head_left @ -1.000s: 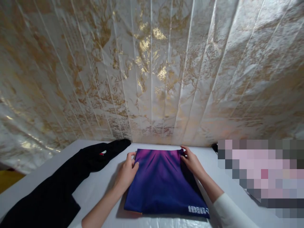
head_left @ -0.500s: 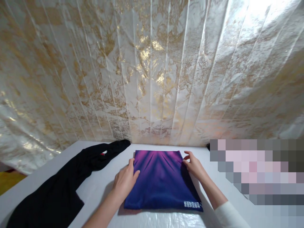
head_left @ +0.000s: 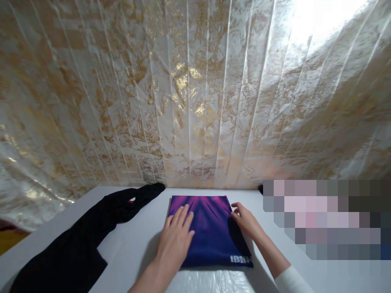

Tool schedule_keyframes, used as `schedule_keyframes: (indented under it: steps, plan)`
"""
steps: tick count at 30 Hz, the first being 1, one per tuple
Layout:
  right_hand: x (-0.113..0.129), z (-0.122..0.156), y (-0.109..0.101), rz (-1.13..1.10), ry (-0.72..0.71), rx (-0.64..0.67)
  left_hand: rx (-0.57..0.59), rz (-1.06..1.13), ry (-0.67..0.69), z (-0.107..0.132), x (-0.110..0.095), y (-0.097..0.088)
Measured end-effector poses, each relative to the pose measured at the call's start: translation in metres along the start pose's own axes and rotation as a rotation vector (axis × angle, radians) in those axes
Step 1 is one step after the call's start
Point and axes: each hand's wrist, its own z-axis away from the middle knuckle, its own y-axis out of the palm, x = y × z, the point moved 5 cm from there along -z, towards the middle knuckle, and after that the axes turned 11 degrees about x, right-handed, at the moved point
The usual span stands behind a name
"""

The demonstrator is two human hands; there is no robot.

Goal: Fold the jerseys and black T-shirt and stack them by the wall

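A folded purple and blue garment (head_left: 210,228) with white lettering at its near right corner lies flat on the white table (head_left: 137,240). My left hand (head_left: 175,238) rests palm down on its left part, fingers stretched out and together. At the garment's right edge my right hand (head_left: 246,219) touches the cloth with its fingers curled; I cannot see whether it pinches the edge.
A black garment (head_left: 79,240) sprawls across the table's left side, up to the back. A white and gold crinkled curtain (head_left: 195,93) hangs close behind the table. A blurred-out patch covers the right side.
My left hand has moved from the garment's left edge onto its top and lies flat there. The right hand has slid a little nearer along the right edge. The camera has tilted upwards.
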Motion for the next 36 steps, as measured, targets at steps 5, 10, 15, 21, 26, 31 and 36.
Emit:
schedule_keyframes:
  steps: [5,10,15,21,26,31,36]
  plan:
    - [0.002,-0.052,-0.007,-0.040,0.077,-0.028,0.264,0.291,0.368,-0.013,-0.042,0.019]
    - [-0.008,-0.068,-0.003,-0.069,0.086,-0.045,0.366,0.368,0.423,-0.012,-0.041,0.030]
    - [-0.015,-0.066,-0.002,-0.093,0.063,-0.054,0.412,0.491,0.393,-0.012,-0.038,0.027]
    - [-0.014,-0.066,-0.006,-0.189,0.056,-0.042,0.380,0.510,0.231,-0.026,-0.008,0.026]
    - [-0.015,-0.065,0.001,-0.366,0.118,0.037,0.211,0.226,-0.007,-0.040,0.036,0.041]
    - [-0.015,-0.068,-0.002,-0.528,0.156,0.103,0.135,0.078,-0.033,-0.044,0.037,0.057]
    - [-0.019,-0.071,-0.008,-0.566,0.197,0.130,0.114,0.025,-0.054,-0.045,0.036,0.062]
